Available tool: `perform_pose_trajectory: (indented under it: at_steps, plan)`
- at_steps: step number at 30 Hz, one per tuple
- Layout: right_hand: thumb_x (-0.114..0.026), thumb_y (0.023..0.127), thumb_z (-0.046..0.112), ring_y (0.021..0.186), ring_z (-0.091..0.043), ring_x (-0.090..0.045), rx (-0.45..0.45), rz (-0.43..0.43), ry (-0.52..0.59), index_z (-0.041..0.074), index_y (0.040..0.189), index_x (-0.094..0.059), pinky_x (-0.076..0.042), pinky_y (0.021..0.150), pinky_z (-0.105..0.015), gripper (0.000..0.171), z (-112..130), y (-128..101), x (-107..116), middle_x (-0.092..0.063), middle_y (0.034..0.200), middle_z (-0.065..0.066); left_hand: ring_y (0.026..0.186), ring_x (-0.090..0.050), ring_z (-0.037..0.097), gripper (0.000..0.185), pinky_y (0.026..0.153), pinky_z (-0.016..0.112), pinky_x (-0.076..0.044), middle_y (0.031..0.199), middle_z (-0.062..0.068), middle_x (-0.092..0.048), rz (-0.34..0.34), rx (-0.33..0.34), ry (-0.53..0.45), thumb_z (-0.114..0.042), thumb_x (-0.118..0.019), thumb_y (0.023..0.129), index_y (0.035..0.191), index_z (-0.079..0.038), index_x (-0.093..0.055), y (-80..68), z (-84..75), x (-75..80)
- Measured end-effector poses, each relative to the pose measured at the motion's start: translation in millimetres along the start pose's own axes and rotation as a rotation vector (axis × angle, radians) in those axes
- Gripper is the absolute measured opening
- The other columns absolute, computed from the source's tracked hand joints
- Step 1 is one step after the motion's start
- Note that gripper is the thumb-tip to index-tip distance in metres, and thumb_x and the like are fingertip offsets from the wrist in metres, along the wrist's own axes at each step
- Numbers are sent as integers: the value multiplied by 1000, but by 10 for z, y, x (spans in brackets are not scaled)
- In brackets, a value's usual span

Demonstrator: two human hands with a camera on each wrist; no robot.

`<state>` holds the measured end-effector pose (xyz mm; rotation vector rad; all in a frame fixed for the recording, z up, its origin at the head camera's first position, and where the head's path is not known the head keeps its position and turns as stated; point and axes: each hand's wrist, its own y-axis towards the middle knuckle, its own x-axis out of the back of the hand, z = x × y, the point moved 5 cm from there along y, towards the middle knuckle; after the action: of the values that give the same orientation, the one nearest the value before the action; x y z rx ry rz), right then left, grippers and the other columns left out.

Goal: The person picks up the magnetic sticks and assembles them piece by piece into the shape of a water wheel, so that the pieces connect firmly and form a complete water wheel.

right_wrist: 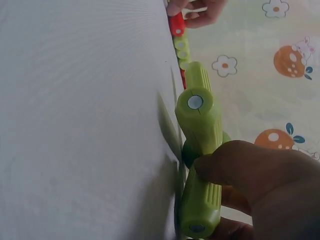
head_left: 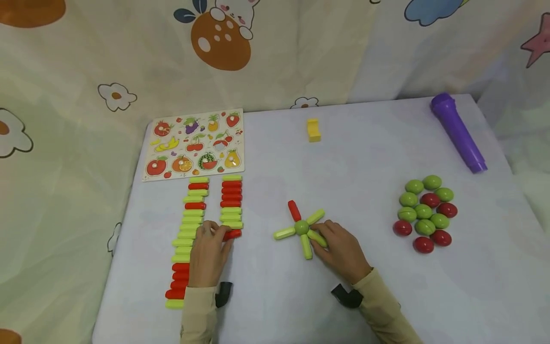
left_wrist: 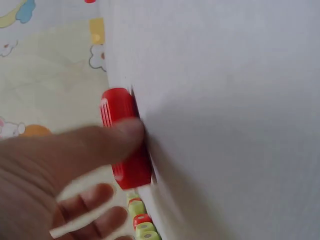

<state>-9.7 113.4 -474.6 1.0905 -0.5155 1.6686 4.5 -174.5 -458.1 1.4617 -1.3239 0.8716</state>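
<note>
My left hand [head_left: 209, 253] holds a red stick [head_left: 232, 234] between thumb and fingers at the near end of the shorter column of sticks. In the left wrist view the thumb [left_wrist: 102, 145] lies across this ribbed red stick [left_wrist: 117, 107]. In the middle of the table, a green ball [head_left: 302, 227] has one red stick [head_left: 294, 210] and several light green sticks [head_left: 284, 233] radiating from it. My right hand [head_left: 343, 251] pinches the lower right green stick [head_left: 317, 238] of this star shape. Pale discs show on the stick ends [right_wrist: 195, 102] in the right wrist view.
A long column of green and red sticks [head_left: 186, 234] lies at the left. Behind it is a fruit puzzle board [head_left: 172, 157]. Green and dark red balls [head_left: 423, 211] cluster at the right, below a purple microphone-shaped toy [head_left: 460, 134]. A small yellow block [head_left: 313, 130] stands at the back.
</note>
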Motion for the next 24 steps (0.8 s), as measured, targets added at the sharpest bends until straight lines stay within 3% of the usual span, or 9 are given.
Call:
perform_pose_trajectory:
  at_steps: [4,8,10,14,18,24]
  plan:
    - [-79,77,17,64,-6,-39,13,9,16,8,108,-67,-36,54,-18,35,19,5,-23,-53,77,7,80,-55,22,40,67,33,-52,94,8,-63,-31,-90,-93,-13,-87,68,101,-7,-66,-1,-179,55]
    - [-79,78,17,65,-5,-41,8,10,33,9,108,-67,-38,56,-19,33,43,10,-39,-55,79,7,75,-57,12,36,66,26,-52,86,1,-66,-17,-249,-251,-13,-85,70,100,-9,-65,-26,-565,28]
    - [-79,78,18,65,-5,-41,-6,13,49,9,108,-67,-38,56,-19,34,51,7,-50,-54,78,9,74,-56,9,32,65,22,-51,85,-2,-66,13,-302,-262,-15,-83,73,100,-10,-66,-35,-744,-57]
    - [-79,78,19,64,-5,-41,-26,9,74,9,109,-66,-37,54,-18,34,75,-2,-70,-48,73,11,70,-53,10,29,61,21,-48,81,-1,-64,33,-292,-204,-20,-81,77,100,-9,-66,-28,-945,-209]
    - [-80,77,18,62,-4,-39,-18,-12,55,8,106,-67,-35,53,-18,34,89,-3,-74,-45,69,11,69,-52,11,30,59,23,-47,80,0,-65,33,-243,-189,-20,-82,76,100,-8,-67,-8,-987,-272]
    - [-79,78,20,62,-5,-39,2,-7,37,10,107,-66,-35,54,-19,34,75,-3,-82,-44,69,11,71,-53,11,27,61,24,-48,84,-1,-66,57,-244,-195,-20,-80,78,100,-11,-67,43,-1007,-334]
